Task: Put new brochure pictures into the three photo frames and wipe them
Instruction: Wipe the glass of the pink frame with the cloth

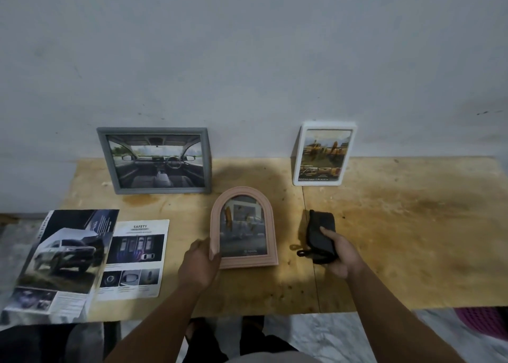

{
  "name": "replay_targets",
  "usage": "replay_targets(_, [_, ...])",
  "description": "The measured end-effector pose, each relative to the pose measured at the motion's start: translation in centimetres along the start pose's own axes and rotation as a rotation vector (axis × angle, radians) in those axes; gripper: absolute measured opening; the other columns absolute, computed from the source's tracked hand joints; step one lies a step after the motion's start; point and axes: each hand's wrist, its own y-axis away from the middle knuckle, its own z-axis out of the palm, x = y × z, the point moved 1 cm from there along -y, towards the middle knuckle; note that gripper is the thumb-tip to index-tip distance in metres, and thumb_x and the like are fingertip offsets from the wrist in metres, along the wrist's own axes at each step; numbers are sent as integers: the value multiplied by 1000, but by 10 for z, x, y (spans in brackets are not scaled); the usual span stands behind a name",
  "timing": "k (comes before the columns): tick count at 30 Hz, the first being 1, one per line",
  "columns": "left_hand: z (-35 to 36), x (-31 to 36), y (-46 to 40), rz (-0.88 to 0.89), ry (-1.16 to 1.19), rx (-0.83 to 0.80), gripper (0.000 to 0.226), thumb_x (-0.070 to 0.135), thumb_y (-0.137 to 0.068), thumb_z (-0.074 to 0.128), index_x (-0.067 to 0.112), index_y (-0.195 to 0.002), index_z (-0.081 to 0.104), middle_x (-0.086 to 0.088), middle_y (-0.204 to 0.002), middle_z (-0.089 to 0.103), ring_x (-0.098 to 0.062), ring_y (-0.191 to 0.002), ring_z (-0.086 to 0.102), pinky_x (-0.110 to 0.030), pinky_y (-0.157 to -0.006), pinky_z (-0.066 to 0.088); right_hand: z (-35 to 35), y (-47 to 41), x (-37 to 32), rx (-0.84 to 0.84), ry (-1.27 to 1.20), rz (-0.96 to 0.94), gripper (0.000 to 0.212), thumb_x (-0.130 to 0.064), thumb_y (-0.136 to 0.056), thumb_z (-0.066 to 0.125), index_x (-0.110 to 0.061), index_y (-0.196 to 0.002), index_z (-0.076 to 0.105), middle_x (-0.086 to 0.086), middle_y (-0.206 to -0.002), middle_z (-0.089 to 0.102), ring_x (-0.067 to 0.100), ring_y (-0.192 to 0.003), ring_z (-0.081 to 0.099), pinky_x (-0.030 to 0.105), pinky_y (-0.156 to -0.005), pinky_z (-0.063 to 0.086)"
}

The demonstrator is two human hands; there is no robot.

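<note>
My left hand (198, 263): grips arched pink frame (243, 227) at its lower left edge, mid-table (412, 225). My right hand (339, 254): holds dark cloth (321, 232). Grey frame (156, 160), white frame (324, 153): against wall. Brochures (82, 258): left.

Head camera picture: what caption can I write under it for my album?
Left hand holds the pink frame while the right hand grips a dark cloth, ready to wipe.

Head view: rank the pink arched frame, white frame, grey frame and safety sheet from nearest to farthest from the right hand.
From the right hand:
1. Pink arched frame, just left.
2. White frame, behind, against the wall.
3. Safety sheet, far left, and grey frame, back left: too close to call.
</note>
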Motion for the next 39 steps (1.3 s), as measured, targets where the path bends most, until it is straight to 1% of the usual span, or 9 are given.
replay_targets(2, [0,-5,3,26,-17,7,47,39,-96,60,25,-140,54,-5,-124,59,-32,-113,58,-39,-87,53,17,4,6,-94,-37,32,34,-17,-96,63,1,-125,63,22,-109,72,36,-99,66,46,-86,54])
replay_targets(6, [5,-16,5,87,-90,0,64,47,-95,57,22,-152,44,-6,-142,53,-32,-125,50,-44,-96,50,59,5,18,-122,225,20,34,-2,-92,56,-2,-125,60,29,-111,66,37,-85,64,38,-58,48])
replay_targets(10, [5,-21,-3,183,-190,15,75,59,-90,47,21,-154,40,-8,-153,47,-31,-137,45,-45,-107,45,118,-12,10,-39,771,-198,29,-14,-94,61,-12,-122,65,25,-109,69,32,-90,66,40,-68,55])
replay_targets(14, [7,-20,-13,233,-245,16,91,73,-87,45,23,-161,25,-7,-167,27,-32,-155,20,-53,-121,29,175,-38,-2,37,1184,-626,35,-35,-103,53,-15,-127,67,8,-110,66,28,-96,66,37,-83,55])
replay_targets(18, [14,-31,-29,311,-345,-2,107,90,-85,26,24,-164,-3,-4,-173,-3,-27,-158,-11,-57,-127,2,202,-79,14,-16,1663,-884,49,-41,-106,42,-21,-150,44,12,-135,44,32,-107,58,45,-87,56])
replay_targets(21, [22,-42,-35,377,-393,8,111,93,-84,25,24,-163,-13,-5,-172,-10,-27,-158,-15,-60,-126,0,198,-99,41,-57,1980,-870,60,-42,-108,34,-21,-162,20,16,-159,27,38,-136,40,47,-93,54])
replay_targets(31, [38,-52,-40,471,-418,149,120,96,-79,37,9,-161,26,-18,-169,20,-40,-157,14,-67,-119,20,193,-108,51,-146,1903,-1039,50,-36,-105,44,-20,-153,40,12,-148,40,41,-111,59,45,-78,55])
replay_targets(36, [42,-56,-43,456,-382,137,121,98,-77,34,14,-163,18,-15,-170,15,-38,-158,8,-66,-121,16,189,-99,59,-273,1936,-1266,36,-33,-102,51,-15,-131,62,9,-122,52,35,-85,62,30,-57,34])
replay_targets(39, [42,-58,-42,452,-383,130,121,98,-77,32,16,-164,14,-14,-171,11,-36,-159,4,-65,-122,13,179,-89,74,-326,1944,-1356,37,-34,-103,45,-16,-129,63,7,-116,50,29,-77,61,28,-54,36])
